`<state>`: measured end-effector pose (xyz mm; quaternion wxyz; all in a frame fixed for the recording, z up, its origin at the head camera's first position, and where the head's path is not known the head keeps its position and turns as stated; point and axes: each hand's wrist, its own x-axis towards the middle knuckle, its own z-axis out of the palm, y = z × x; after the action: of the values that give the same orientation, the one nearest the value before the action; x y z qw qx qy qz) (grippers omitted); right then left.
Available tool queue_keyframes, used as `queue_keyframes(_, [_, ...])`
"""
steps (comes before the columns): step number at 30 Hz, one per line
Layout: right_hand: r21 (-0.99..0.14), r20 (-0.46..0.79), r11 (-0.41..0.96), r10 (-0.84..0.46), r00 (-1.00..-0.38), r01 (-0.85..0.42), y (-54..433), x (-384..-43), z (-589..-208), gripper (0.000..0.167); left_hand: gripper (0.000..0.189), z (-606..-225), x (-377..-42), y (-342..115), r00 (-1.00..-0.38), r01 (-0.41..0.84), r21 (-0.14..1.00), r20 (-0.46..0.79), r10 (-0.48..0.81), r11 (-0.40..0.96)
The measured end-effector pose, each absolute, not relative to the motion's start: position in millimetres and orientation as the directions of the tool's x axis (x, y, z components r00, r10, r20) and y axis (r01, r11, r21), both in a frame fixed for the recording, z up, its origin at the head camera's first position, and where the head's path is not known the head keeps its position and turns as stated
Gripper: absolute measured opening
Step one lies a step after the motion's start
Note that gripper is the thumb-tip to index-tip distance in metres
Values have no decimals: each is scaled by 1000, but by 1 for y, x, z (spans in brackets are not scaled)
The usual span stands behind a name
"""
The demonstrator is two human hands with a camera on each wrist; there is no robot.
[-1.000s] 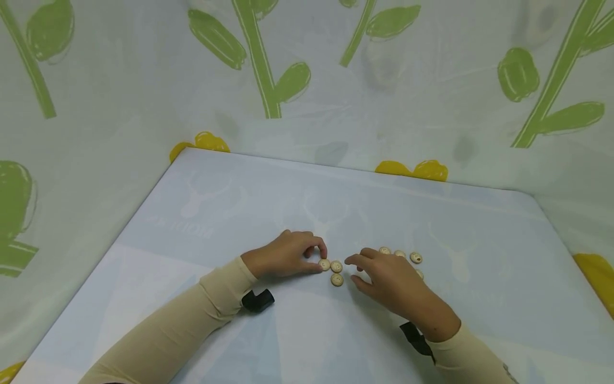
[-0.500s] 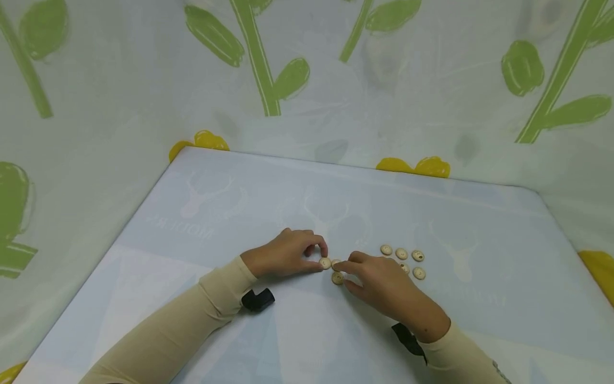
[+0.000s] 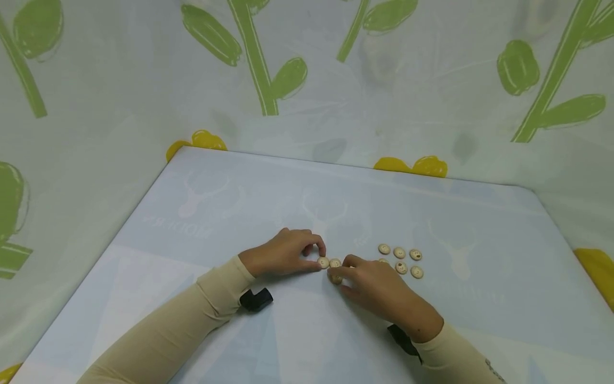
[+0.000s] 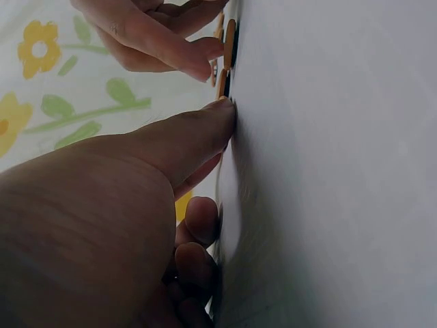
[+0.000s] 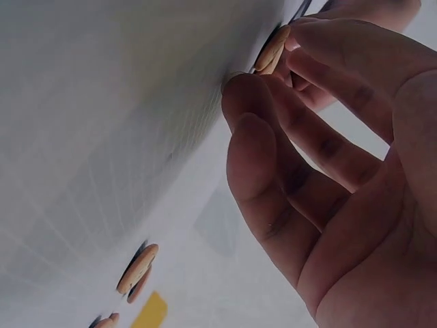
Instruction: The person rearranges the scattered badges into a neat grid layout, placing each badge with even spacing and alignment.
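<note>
Small round pale wooden buttons lie on the table. In the head view my left hand [image 3: 288,253] holds the leftmost button [image 3: 323,262] of a small cluster between thumb and index finger. Beside it, on the right, lies a second button [image 3: 335,263]. My right hand [image 3: 381,285] has its thumb and index finger around the nearest button [image 3: 336,279], which they partly cover. The right wrist view shows the right hand [image 5: 328,137] with a fingertip against a button [image 5: 273,51]. Edge-on buttons [image 4: 230,42] appear beyond the left thumb in the left wrist view.
Several more buttons [image 3: 401,268] lie in loose rows right of the right hand, which partly hides one. The pale table [image 3: 268,186] has faint deer prints. A cloth with green leaves [image 3: 288,77] hangs behind. Dark wrist-camera mounts [image 3: 256,301] sit under both sleeves.
My right hand has moved left and in to the cluster, first over the second button, then down to the nearest one. More right-side buttons came into sight. My left hand keeps its hold.
</note>
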<state>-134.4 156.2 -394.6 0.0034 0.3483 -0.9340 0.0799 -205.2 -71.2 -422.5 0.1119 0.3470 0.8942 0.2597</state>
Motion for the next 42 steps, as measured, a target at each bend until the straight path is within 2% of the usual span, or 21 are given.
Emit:
queue_keyframes(22, [-157, 57, 733, -662, -747, -662, 156, -136, -396, 28, 16, -422, -206, -71, -742, 550, 537, -38, 670, 640])
queue_keyframes(42, [-163, 77, 739, -651, -755, -654, 157, -136, -399, 19, 15, -422, -206, -71, -739, 558, 532, -32, 673, 637])
